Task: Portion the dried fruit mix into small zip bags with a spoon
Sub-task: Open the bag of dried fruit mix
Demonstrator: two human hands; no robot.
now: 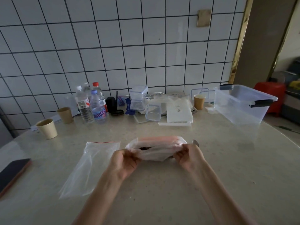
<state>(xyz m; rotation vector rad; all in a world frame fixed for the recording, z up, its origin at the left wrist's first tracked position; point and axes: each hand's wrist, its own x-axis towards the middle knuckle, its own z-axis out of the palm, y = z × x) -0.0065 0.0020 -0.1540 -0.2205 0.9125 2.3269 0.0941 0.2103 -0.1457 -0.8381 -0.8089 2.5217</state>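
Mid-counter, I see left hand (125, 161) and right hand (186, 157) pinching ends of fruit bag (155, 149), dark contents inside, probably fruit mix. Empty zip bag (90, 163) flat just left; spoon (195, 142) behind right hand.

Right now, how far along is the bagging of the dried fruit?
Barely begun. Done: one small zip bag lies flat and empty on the counter. In hand: the left hand and right hand hold the fruit bag open. Left: pick up the spoon behind the right hand, scoop, fill and seal.
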